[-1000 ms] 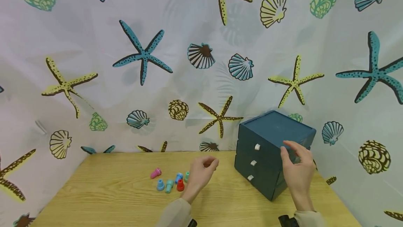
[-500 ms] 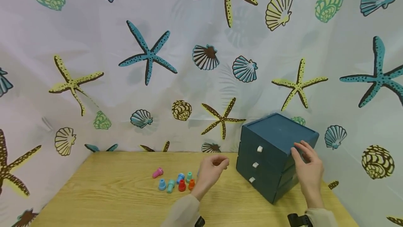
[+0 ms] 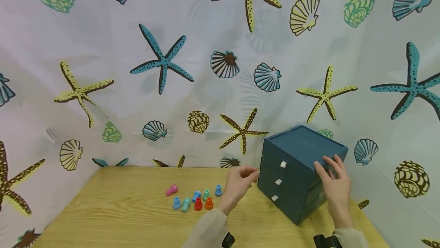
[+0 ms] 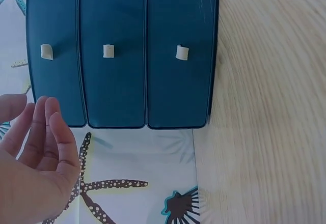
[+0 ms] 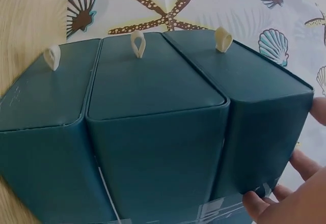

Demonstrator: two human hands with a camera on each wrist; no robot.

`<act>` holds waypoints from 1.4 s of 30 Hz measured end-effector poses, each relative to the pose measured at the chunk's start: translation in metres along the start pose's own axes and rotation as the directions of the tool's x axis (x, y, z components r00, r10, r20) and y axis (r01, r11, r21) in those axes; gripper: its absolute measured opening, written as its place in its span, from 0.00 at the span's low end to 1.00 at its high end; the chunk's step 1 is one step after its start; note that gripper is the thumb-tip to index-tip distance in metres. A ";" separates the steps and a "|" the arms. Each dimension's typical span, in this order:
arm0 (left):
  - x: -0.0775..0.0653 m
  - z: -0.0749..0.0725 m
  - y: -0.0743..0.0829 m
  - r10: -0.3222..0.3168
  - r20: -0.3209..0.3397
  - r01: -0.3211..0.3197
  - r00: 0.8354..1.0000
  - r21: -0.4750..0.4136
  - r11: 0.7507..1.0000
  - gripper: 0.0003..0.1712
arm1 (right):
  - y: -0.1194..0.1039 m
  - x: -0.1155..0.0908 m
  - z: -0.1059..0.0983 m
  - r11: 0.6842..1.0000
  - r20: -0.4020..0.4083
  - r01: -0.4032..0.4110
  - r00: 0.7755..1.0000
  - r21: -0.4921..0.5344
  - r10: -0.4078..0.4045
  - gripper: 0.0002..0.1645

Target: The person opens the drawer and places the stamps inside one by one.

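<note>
A dark blue box with three stacked drawers (image 3: pixel 292 175) stands at the right of the table, with a small pale pull tab on each drawer front. My right hand (image 3: pixel 337 187) rests against its near right side; in the right wrist view, fingertips (image 5: pixel 254 203) touch the side near strips of clear tape. The left hand (image 3: pixel 238 188) hovers by the box's left front edge, fingers loosely bent and holding nothing. Seen from the left wrist, that hand (image 4: pixel 43 155) is near the top drawer, apart from its pull tab (image 4: pixel 47 52). All three drawers are closed.
Several small plastic pegs lie left of my left hand, among them a pink peg (image 3: pixel 172 190), a red peg (image 3: pixel 198 204) and an orange peg (image 3: pixel 209 203). Behind the wooden table (image 3: pixel 113 209) hangs a white curtain (image 3: pixel 206 99) printed with shells and starfish.
The left hand has moved right, toward the front of the box, uncovering more pegs. My right hand has come to rest against the box's side. The head view has shifted slightly.
</note>
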State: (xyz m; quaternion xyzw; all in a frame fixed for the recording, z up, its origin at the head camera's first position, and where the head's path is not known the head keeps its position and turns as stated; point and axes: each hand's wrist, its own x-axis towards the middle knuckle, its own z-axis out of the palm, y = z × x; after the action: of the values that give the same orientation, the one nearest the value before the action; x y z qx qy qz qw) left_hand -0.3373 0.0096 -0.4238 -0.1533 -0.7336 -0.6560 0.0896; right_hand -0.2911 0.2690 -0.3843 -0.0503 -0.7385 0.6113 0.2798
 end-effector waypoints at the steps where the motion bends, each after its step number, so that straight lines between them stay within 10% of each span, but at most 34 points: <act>1: 0.001 0.001 0.000 -0.003 0.003 0.003 1.000 -0.012 1.000 0.07 | 0.001 0.000 0.000 1.000 -0.003 0.007 1.000 0.001 -0.007 0.34; 42: 0.018 0.060 0.013 -0.076 0.075 0.091 0.994 -0.223 0.971 0.12 | 0.006 0.003 0.005 0.997 -0.045 -0.021 0.999 0.076 0.024 0.39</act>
State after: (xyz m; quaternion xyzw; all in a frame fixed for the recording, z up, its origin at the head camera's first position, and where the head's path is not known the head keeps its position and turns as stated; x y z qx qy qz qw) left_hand -0.3457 0.0722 -0.4133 -0.1530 -0.6625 -0.7330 0.0196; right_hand -0.2980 0.2672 -0.3891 -0.0618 -0.7077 0.6407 0.2914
